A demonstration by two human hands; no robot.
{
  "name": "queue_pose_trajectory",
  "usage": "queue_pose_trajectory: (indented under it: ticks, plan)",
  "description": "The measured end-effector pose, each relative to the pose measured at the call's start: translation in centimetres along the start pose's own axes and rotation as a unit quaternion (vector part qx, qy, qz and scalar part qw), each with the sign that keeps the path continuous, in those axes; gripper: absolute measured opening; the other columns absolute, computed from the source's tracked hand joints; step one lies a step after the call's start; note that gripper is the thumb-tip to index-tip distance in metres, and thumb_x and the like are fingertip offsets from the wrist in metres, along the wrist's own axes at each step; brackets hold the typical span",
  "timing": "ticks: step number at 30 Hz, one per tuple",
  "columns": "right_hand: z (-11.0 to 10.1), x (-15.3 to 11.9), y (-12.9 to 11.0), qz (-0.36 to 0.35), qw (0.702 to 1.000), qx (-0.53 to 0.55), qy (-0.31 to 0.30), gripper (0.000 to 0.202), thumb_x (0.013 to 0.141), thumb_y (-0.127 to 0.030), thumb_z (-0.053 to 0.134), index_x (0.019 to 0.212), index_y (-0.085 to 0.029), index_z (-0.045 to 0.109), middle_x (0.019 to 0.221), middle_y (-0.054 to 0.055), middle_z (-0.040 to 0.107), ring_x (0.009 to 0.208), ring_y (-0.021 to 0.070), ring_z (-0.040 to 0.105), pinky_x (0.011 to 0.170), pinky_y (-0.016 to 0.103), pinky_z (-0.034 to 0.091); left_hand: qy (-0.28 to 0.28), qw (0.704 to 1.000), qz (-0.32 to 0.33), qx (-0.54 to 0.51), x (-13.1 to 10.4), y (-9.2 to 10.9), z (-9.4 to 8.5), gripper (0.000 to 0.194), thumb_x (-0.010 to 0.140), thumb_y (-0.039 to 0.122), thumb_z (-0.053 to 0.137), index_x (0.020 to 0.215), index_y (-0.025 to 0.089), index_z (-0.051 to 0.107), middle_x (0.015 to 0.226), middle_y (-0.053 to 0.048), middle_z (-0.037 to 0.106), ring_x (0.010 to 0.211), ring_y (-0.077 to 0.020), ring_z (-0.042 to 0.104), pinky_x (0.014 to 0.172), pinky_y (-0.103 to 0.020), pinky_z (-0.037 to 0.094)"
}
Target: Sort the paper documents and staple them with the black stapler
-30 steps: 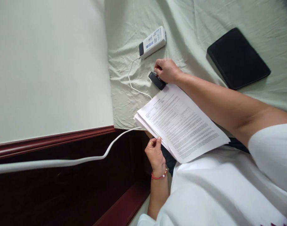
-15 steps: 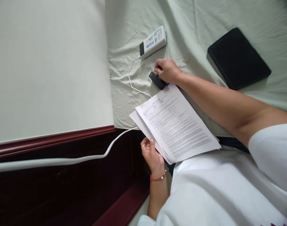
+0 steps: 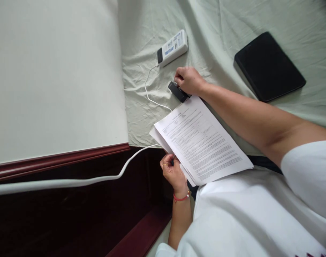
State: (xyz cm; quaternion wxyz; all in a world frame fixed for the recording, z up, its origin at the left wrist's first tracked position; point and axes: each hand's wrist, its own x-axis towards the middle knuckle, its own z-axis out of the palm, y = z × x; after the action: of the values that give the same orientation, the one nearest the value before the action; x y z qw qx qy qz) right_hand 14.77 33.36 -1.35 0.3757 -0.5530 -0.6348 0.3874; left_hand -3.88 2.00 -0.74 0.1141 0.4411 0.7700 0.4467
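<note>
A stack of printed papers (image 3: 202, 142) lies slanted in front of me, its lower edge against my white shirt. My left hand (image 3: 175, 175) is closed at the stack's left edge, thumb and fingers pinching the sheets; the under sheets stick out a little there. At the far edge of the stack lies a black stapler (image 3: 178, 92), close to the top right corner of the papers. My right hand (image 3: 190, 80) is closed on the stapler's side with curled fingers; its thumb is mostly hidden.
A white power bank (image 3: 172, 48) with a thin white cable (image 3: 149, 96) lies beyond the stapler. To the right is a black tablet-like case (image 3: 270, 67). A light green cloth (image 3: 216, 28) covers the surface. Dark red wooden trim (image 3: 61, 160) and a thick white cord (image 3: 71, 183) are at left.
My left hand's thumb has bent in towards the fingers at the paper edge, and the under sheets have shifted slightly inward. My right hand and the stapler look nearly unchanged.
</note>
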Motion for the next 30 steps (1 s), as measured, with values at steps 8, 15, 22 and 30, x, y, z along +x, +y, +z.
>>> queue_pose_trajectory:
  ticks: [8, 15, 22, 30]
  plan:
    - [0.1, 0.1, 0.1, 0.005, 1.0, 0.022, 0.001, 0.015, 0.096, -0.024, 0.057, 0.082, -0.028, 0.063, 0.093, 0.007, 0.078, 0.108, 0.0301, 0.071, 0.081, 0.038, 0.052, -0.014, 0.998, -0.053, 0.01, -0.3, 1.1, 0.0, 0.025, 0.092, 0.042, 0.069, 0.098, 0.02, 0.08, 0.117, -0.008, 0.065, 0.112, -0.0208, 0.067, 0.101, -0.036, 0.053]
    - [0.1, 0.0, 0.1, 0.007, 1.0, 0.028, 0.002, 0.019, 0.095, -0.025, 0.058, 0.077, -0.029, 0.06, 0.091, 0.007, 0.078, 0.108, 0.0296, 0.071, 0.081, 0.038, 0.052, -0.037, 0.997, -0.058, 0.03, 0.1, 0.9, 0.0, 0.033, 0.085, 0.048, 0.077, 0.098, 0.018, 0.081, 0.115, -0.01, 0.066, 0.11, -0.0224, 0.067, 0.099, -0.037, 0.055]
    - [0.3, 0.1, 0.3, 0.0, 1.0, 0.014, 0.004, 0.017, 0.096, -0.025, 0.057, 0.08, -0.028, 0.062, 0.096, 0.007, 0.079, 0.106, 0.0282, 0.071, 0.082, 0.038, 0.05, -0.047, 0.997, -0.044, 0.051, 1.0, 0.2, 0.2, 0.025, 0.083, 0.042, 0.079, 0.085, 0.017, 0.074, 0.103, -0.006, 0.067, 0.098, -0.0178, 0.065, 0.093, -0.033, 0.052]
    - [0.2, 0.1, 0.2, -0.003, 1.0, 0.019, 0.007, 0.017, 0.096, -0.024, 0.058, 0.079, -0.027, 0.062, 0.094, 0.008, 0.078, 0.105, 0.0286, 0.071, 0.081, 0.037, 0.05, -0.09, 0.995, -0.041, 0.012, 0.7, 0.4, 0.1, 0.028, 0.088, 0.045, 0.076, 0.087, 0.017, 0.075, 0.093, -0.004, 0.065, 0.09, -0.0164, 0.064, 0.085, -0.029, 0.051]
